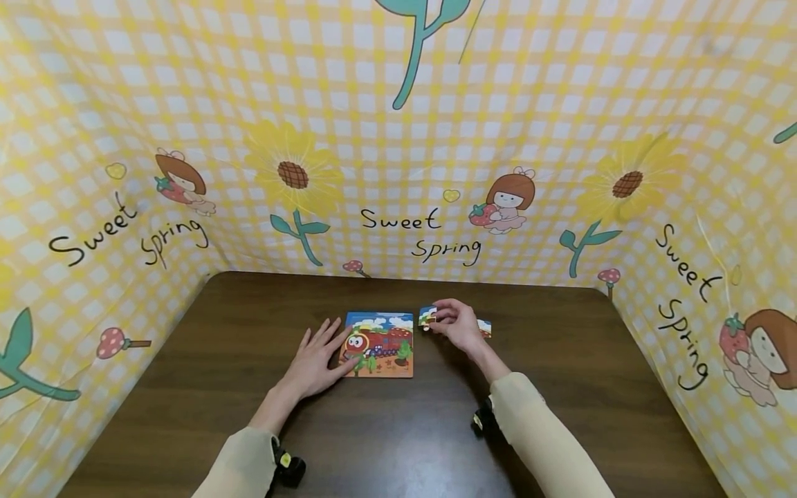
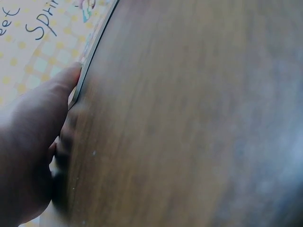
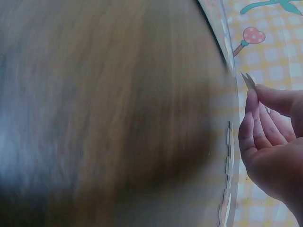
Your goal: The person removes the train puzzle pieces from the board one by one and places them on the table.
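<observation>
A jigsaw puzzle board (image 1: 389, 346) with a red cartoon train, blue sky and orange ground lies flat on the table. My left hand (image 1: 317, 363) rests with spread, straight fingers over its left edge; in the left wrist view the thumb (image 2: 66, 80) touches the board's rim (image 2: 92, 52). Just right of the board, my right hand (image 1: 459, 324) pinches a small jigsaw piece (image 1: 427, 317) with blue and white on it. The right wrist view shows that piece (image 3: 248, 81) edge-on between thumb and fingertips, raised above the table.
More jigsaw pieces (image 1: 484, 328) lie on the dark wooden table (image 1: 398, 429) behind the right wrist; the right wrist view shows loose pieces (image 3: 229, 156) in a row. A yellow checked cloth (image 1: 398, 173) stands around the table's back and sides.
</observation>
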The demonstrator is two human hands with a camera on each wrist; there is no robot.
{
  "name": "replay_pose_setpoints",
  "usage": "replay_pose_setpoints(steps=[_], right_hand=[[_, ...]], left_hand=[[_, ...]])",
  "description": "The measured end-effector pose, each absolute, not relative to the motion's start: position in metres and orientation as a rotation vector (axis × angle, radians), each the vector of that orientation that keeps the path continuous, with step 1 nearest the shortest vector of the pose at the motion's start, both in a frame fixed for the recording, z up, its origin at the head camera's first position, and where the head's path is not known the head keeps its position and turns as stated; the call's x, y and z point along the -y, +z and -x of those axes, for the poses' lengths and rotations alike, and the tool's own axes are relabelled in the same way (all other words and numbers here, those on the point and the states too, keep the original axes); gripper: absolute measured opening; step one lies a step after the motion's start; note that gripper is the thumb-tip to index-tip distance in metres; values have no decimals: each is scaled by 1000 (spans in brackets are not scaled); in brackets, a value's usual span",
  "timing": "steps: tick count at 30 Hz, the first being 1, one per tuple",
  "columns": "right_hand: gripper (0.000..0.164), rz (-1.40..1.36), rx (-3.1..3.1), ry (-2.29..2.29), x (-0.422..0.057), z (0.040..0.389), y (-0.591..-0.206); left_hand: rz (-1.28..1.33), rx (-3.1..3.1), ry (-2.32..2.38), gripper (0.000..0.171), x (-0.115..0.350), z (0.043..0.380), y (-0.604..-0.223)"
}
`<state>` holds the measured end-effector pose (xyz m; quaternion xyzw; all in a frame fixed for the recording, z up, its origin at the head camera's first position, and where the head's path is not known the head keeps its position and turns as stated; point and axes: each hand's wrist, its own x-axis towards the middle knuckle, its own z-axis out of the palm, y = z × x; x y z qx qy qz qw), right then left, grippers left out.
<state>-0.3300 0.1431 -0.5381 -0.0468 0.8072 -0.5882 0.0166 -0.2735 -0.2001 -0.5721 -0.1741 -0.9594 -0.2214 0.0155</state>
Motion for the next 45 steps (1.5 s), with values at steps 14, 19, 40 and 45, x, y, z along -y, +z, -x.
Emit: replay_pose_setpoints(steps=[14,19,40,45], right_hand=[[40,67,-2633,-1632,-151,330,-546],[37,142,-2769,-1480,-152,333,-546],[36,299,-2960,-1162,-153,334,-547],[38,311,-2926,-1189,-156,337,-548]], left_hand=[[534,2990,-716,81,199,270,-576],[540,2992,-716,81,199,270,-575],[538,2974,-712,81,199,272,-573],[528,2971,-703,81,199,272,-572]])
